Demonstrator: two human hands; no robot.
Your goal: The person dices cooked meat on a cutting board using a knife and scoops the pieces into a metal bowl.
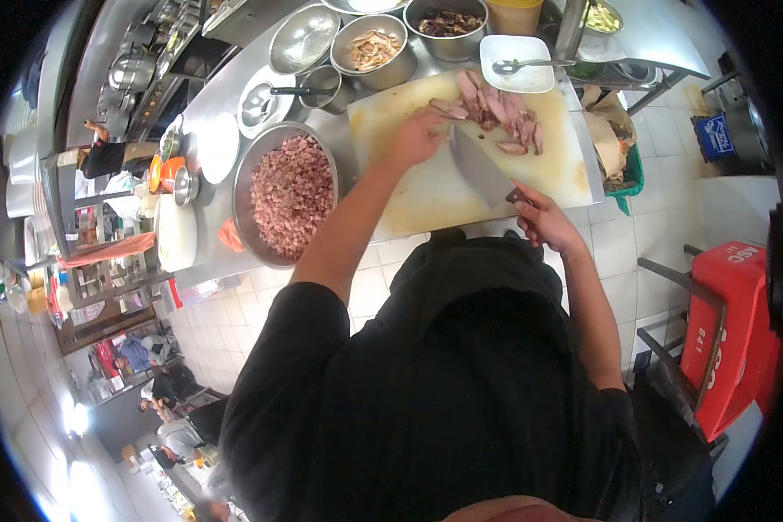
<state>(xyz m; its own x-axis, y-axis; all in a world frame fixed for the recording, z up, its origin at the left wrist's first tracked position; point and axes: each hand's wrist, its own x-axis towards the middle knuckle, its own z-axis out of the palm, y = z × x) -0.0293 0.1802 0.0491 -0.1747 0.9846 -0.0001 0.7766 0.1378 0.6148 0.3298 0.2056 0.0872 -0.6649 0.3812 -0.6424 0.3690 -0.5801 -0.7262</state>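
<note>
My right hand (544, 217) grips the dark handle of a wide-bladed cleaver (478, 167), whose blade lies low over the white cutting board (418, 200) and points up and left. At the left end of the sliced meat (500, 109), my left hand (418, 135) is over the board, fingers bent toward a slice; whether they hold it is too small to tell. The meat slices form a loose pile near the board's far edge. A large steel bowl of diced pink meat (291, 196) stands left of my left forearm.
Steel bowls with shredded food (376, 50) and dark pieces (448, 28) line the far side. A white square dish (518, 65) holds a spoon. A green bin (626, 178) is right of the table, a red crate (726, 335) farther right. People sit at lower left.
</note>
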